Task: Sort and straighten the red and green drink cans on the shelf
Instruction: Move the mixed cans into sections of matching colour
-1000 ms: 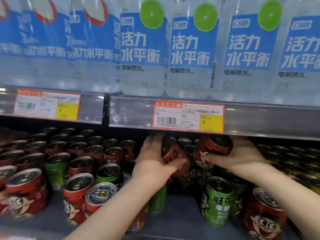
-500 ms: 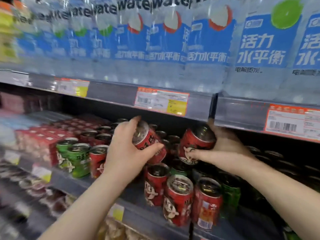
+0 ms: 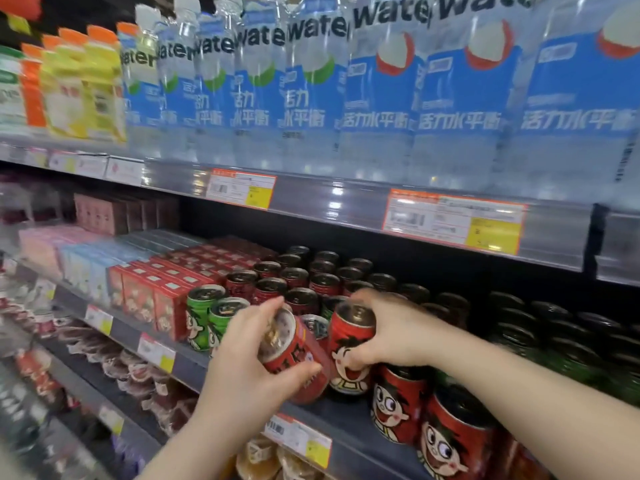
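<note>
Red can (image 3: 298,358) lies tilted in your left grip (image 3: 252,372), thumb beneath it and fingers curled over its top, at the front of the shelf (image 3: 194,367). Your right grip (image 3: 398,330) wraps a second red can (image 3: 349,358), upright and touching the first. Two green cans (image 3: 202,317) stand just to the left, beside red cartons (image 3: 152,296). More red cans (image 3: 398,407) stand at the front right, and water bottles (image 3: 381,98) line the shelf above.
</note>
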`<state>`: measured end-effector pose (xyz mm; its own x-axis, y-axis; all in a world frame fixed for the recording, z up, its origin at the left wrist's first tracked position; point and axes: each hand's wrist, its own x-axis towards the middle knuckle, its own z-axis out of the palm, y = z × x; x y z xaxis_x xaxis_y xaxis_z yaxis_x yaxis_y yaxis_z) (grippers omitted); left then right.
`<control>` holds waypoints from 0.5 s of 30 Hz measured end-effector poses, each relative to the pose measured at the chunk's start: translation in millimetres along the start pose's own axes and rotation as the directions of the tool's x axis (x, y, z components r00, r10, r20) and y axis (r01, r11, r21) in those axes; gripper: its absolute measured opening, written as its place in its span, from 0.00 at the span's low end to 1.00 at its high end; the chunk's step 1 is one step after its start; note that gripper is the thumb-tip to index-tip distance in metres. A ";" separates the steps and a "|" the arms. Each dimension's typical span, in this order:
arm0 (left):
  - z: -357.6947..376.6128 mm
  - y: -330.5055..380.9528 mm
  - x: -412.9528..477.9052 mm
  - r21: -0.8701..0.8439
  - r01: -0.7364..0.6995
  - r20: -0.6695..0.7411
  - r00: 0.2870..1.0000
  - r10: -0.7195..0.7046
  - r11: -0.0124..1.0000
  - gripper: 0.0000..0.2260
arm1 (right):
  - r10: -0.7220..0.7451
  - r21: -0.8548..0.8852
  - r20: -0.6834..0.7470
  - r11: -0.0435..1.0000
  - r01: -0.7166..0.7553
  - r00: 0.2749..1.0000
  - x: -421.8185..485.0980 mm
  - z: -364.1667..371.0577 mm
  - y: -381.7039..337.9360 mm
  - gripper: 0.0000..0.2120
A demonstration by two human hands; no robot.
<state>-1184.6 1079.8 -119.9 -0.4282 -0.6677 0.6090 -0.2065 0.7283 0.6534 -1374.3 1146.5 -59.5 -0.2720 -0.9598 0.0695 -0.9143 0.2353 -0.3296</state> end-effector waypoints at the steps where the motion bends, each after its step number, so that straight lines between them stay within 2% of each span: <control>1: 3.9 -3.5 -2.8 -0.005 0.000 0.029 1.000 0.000 1.000 0.37 | 0.012 -0.025 0.018 1.000 -0.012 1.000 1.8 4.0 -0.6 0.37; 3: 9.6 -9.7 -5.7 0.003 0.012 0.080 0.997 -0.012 1.000 0.38 | 0.050 -0.119 0.020 0.992 -0.047 0.999 2.0 12.9 -2.5 0.36; 6: 13.8 -15.9 -6.6 -0.001 0.048 0.132 0.990 -0.048 0.999 0.40 | 0.032 -0.389 -0.039 0.920 -0.045 0.999 0.8 30.6 -5.5 0.37; 8: 15.1 -18.7 -7.0 0.001 0.056 0.162 0.985 -0.056 0.998 0.42 | 0.049 -0.466 0.000 0.884 -0.043 0.999 1.4 36.4 -4.7 0.41; 9: 14.9 -20.0 -7.1 -0.003 0.063 0.177 0.982 -0.061 0.998 0.42 | 0.084 -0.432 0.038 0.900 -0.059 0.996 2.6 33.2 -3.3 0.43; 11: 12.9 -22.2 -6.0 -0.025 0.074 0.193 0.979 -0.068 0.997 0.42 | 0.145 -0.244 0.103 0.963 -0.117 0.984 8.8 17.2 -2.6 0.42; 13: 10.2 -24.9 -2.8 -0.044 0.073 0.193 0.979 -0.063 0.996 0.41 | 0.106 -0.090 -0.026 0.990 -0.108 0.994 23.9 0.7 -1.3 0.31; 15: 7.5 -28.0 2.1 -0.064 0.081 0.195 0.978 -0.067 0.995 0.42 | 0.088 -0.105 -0.139 0.989 -0.103 0.986 45.7 -5.1 0.4 0.22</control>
<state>-1186.3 1059.2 -140.3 -0.5769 -0.6721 0.4642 -0.1835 0.6604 0.7282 -1388.7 1103.6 -51.6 -0.3902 -0.9048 0.1706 -0.9079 0.3474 -0.2345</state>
